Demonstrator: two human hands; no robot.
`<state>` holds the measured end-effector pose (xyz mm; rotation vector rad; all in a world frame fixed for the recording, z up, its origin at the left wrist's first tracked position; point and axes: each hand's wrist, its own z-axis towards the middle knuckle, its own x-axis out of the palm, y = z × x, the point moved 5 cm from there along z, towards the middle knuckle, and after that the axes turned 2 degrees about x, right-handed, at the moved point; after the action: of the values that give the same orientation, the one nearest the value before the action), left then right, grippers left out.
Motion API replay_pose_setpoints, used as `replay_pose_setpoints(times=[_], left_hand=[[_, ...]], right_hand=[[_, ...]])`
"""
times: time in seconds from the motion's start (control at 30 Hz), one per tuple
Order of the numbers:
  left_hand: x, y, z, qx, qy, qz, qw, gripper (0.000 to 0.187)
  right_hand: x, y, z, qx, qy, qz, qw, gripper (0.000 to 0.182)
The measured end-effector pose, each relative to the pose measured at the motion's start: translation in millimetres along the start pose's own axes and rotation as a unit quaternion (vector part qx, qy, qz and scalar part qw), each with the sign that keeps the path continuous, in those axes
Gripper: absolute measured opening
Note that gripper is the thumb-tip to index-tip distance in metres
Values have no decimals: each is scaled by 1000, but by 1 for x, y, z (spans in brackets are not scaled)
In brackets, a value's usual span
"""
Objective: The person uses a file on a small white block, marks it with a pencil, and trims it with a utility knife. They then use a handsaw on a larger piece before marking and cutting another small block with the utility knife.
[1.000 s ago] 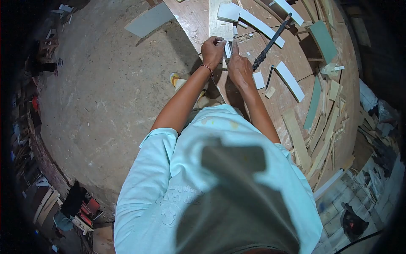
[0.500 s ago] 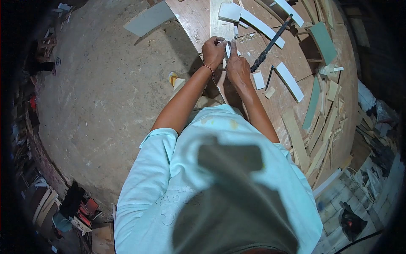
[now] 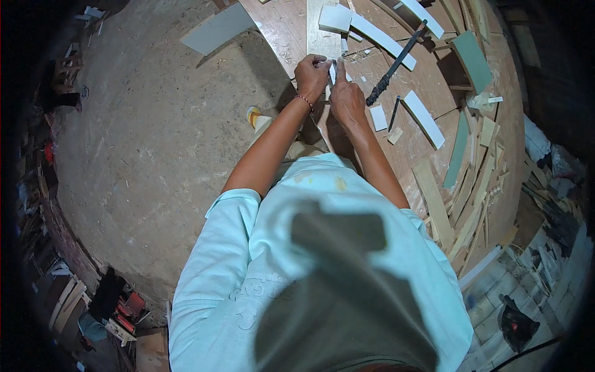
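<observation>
Narrow green panel (image 3: 457,152), pale wooden strips (image 3: 435,204) beside it, black bag (image 3: 517,325)

2 hands (image 3: 311,75) (image 3: 348,102), 1 bracelet (image 3: 304,98), 2 green boards (image 3: 473,63) (image 3: 457,150)

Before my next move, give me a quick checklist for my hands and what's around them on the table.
1. Left hand firmly on the white strip: cannot tell; contact too small to see.
2. Right hand index finger extended forward: ok.
3. Dark rod well away from your right hand: not ok; its near end lies close beside it.
4. Table bare beside your right wrist: not ok; a white block lies there.
5. Heaped wood strips away from both hands: ok; they lie farther to your right.
</observation>
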<state>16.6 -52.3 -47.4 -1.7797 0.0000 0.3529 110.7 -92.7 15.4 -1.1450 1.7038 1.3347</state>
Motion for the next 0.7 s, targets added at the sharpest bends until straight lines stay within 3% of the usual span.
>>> replay_pose_setpoints(times=[0.37,0.57,0.7], left_hand=[[-2,-8,-3,-5,3,-44,999,18],[0,-4,0,-14,-28,-3,1000,15],[0,-3,1,27,-34,17,999,18]], right_hand=[[-8,9,8,35,53,-48,997,49],[-10,8,6,41,70,-52,995,48],[-9,7,3,31,61,-62,996,49]])
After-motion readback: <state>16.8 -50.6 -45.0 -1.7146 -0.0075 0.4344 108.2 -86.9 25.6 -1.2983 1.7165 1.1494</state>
